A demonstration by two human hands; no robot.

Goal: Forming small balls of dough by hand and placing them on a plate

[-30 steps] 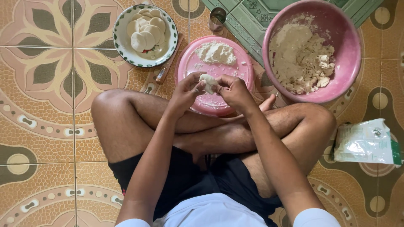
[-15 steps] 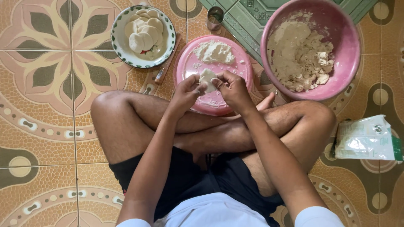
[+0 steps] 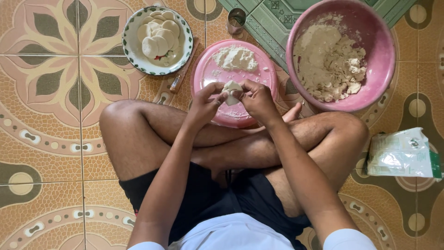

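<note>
The small piece of white dough (image 3: 231,91) sits between the 2 hands, pinched from both sides above the near half of the pink plate (image 3: 266,74). The left hand (image 3: 206,103) closes on its left edge with thumb and fingertips, and the right hand (image 3: 257,97) clasps its right edge the same way, so both hands are grasping the dough and neither is nearer than the other. The piece looks roughly as wide as it is tall, folded or cupped, with no clear long axis. A heap of flour (image 3: 236,58) lies on the far part of the plate, just beyond the dough. To the right and farther off stands a large pink basin (image 3: 386,65) holding a crumbly pale dough mass (image 3: 326,62). To the far left is a patterned bowl (image 3: 131,51) with flat white rounds (image 3: 157,37) stacked in it. A small metal cup (image 3: 236,19) stands on the far side between bowl and basin. At the right, beside the knee, a white plastic bag with green edging (image 3: 400,153) lies flat on the tiled floor (image 3: 46,139).
</note>
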